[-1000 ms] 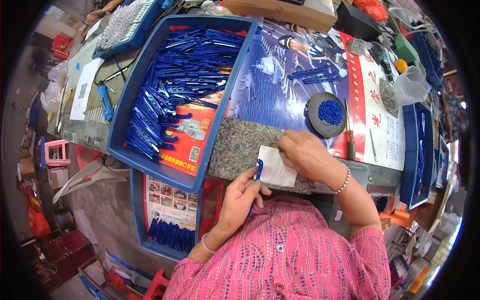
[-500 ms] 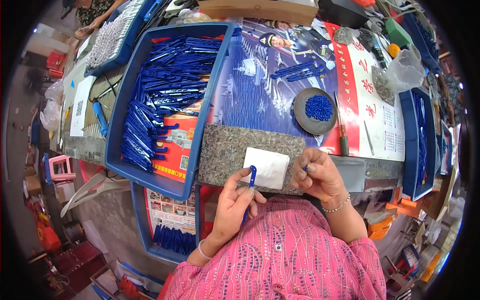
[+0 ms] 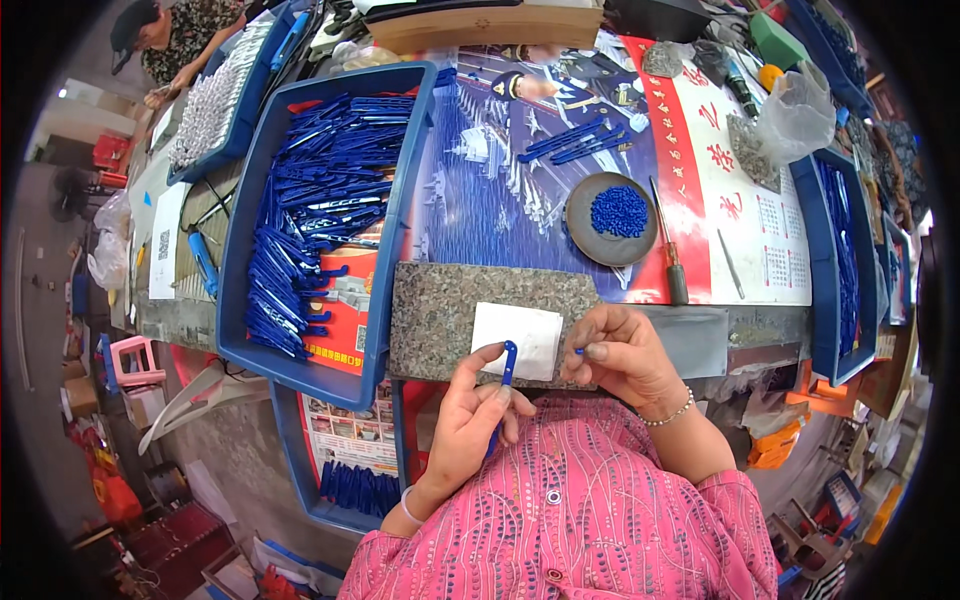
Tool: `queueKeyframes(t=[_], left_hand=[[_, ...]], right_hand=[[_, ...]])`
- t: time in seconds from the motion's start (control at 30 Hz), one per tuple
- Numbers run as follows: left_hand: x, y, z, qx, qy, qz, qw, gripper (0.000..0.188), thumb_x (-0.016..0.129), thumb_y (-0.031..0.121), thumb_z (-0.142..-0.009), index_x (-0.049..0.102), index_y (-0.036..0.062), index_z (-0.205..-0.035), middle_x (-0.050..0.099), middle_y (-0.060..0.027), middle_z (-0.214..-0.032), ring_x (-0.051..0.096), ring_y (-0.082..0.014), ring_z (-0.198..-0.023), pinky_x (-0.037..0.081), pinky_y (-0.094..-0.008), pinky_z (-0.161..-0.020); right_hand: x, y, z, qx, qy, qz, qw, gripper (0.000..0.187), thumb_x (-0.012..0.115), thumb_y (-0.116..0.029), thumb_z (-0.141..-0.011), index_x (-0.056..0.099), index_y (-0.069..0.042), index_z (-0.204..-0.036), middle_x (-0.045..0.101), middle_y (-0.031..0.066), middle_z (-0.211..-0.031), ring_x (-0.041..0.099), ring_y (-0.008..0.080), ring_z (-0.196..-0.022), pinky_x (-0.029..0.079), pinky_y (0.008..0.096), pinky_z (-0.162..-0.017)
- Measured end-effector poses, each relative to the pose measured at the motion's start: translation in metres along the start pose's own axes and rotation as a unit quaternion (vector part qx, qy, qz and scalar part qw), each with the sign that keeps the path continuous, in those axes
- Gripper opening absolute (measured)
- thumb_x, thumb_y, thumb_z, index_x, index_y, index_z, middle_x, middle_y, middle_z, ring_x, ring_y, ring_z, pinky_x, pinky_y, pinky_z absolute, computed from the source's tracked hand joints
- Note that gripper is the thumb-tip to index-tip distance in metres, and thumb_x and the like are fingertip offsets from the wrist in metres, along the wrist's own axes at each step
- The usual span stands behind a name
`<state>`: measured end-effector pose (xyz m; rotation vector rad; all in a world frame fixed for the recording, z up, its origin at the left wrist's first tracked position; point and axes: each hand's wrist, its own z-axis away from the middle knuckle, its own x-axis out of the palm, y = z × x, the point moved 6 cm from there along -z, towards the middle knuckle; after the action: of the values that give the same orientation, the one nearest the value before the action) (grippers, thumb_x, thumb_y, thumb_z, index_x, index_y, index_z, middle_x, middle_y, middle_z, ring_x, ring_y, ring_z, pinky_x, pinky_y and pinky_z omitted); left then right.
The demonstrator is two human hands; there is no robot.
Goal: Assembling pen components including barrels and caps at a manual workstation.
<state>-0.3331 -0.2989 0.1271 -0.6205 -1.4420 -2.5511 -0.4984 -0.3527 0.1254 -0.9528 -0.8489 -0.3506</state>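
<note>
My left hand (image 3: 458,428) is closed round a slim blue plastic strip (image 3: 508,368) with a rounded, hooked end and small pale spots along it. Its lower part is hidden by my fingers. To the right, my right hand (image 3: 640,368) pinches a tiny blue piece (image 3: 579,351) between thumb and forefinger, a short way from the strip. Beneath both hands lies a folded white cloth or paper pad (image 3: 530,328) on a speckled stone slab (image 3: 432,312). Beyond the slab, a dark round dish (image 3: 584,236) holds a heap of small blue pieces (image 3: 619,212).
A large blue tray (image 3: 232,300) of similar strips stands left, with a lower tray (image 3: 293,440) beneath. Several strips (image 3: 575,142) lie behind the dish. A screwdriver (image 3: 676,280) and tweezers-like tool (image 3: 731,262) lie right. Another person (image 3: 195,40) is at the far left.
My right hand has come left and slightly down, bringing the tiny piece closer to the strip. My left hand keeps its hold. The whole view has shifted, showing more of the other person.
</note>
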Motion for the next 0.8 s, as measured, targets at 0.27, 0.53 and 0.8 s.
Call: queueKeyframes(t=[0.27,0.53,0.8], left_hand=[[0.0028,-0.002,-0.0012,0.003,0.005,0.007,1.0,0.047,0.041,0.008,-0.092,0.023,0.0067,-0.135,0.062,-0.0154,-0.082,0.053,-0.0103,-0.055,0.043,-0.0213,-0.055],[0.0037,-0.0021,-0.0014,-0.012,0.008,0.0,1.0,0.048,0.041,0.007,-0.092,0.021,0.0065,-0.136,0.062,-0.0159,-0.083,0.053,-0.0107,-0.057,0.043,-0.0216,-0.056],[0.0043,-0.003,-0.003,-0.015,0.009,0.006,1.0,0.05,0.04,0.005,-0.092,0.019,0.0055,-0.137,0.062,-0.0168,-0.085,0.054,-0.0119,-0.058,0.045,-0.0226,-0.058]], right_hand=[[0.002,0.0013,0.0024,-0.025,-0.002,0.034,0.999,0.017,0.065,-0.001,-0.078,0.053,0.0,-0.09,0.06,0.0146,-0.085,0.062,0.0192,-0.074,0.052,0.0251,-0.063],[0.0074,0.0011,0.0063,-0.025,0.003,0.139,0.99,0.017,0.061,0.001,-0.08,0.056,0.003,-0.096,0.062,0.0098,-0.087,0.062,0.0133,-0.076,0.051,0.0238,-0.07],[0.0062,0.0046,0.0046,-0.013,0.027,0.155,0.987,0.015,0.062,0.0,-0.081,0.056,0.002,-0.095,0.062,0.008,-0.084,0.062,0.0123,-0.075,0.051,0.0225,-0.069]])
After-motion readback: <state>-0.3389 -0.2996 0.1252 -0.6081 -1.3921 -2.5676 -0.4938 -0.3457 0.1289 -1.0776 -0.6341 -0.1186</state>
